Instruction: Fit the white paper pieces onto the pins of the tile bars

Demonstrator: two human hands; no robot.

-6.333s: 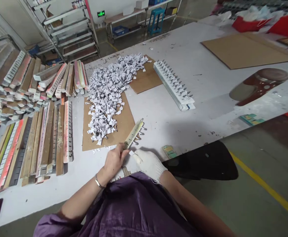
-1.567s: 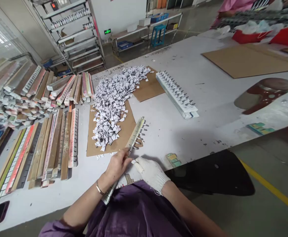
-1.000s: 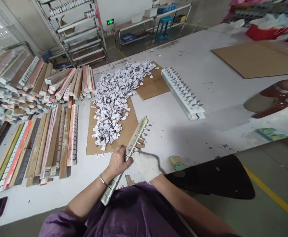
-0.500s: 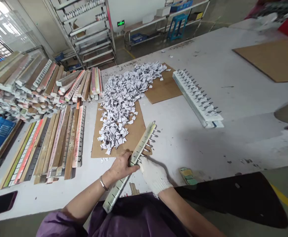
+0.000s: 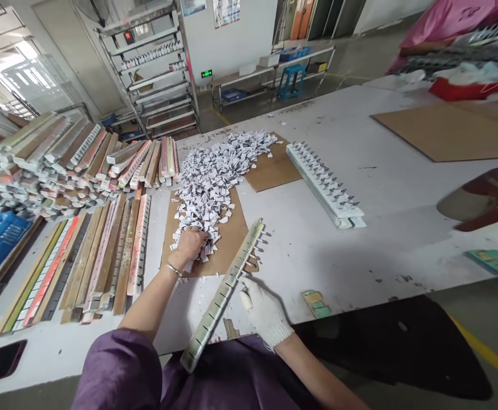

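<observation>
The left hand [image 5: 189, 244] has its grip curled down into the near end of the pile of white paper tags [image 5: 215, 179], fingers buried, so what it pinches cannot be told. At its 4 o'clock the gloved right hand [image 5: 262, 307] rests with a loose, half-closed grip against the slotted strip [image 5: 225, 290], which lies slantwise on the desk [image 5: 386, 188]. The tags sit on a cardboard sheet [image 5: 232, 239]. At 9 o'clock lie stacked strips [image 5: 103, 256]; at 2 o'clock, a filled strip [image 5: 323, 183].
</observation>
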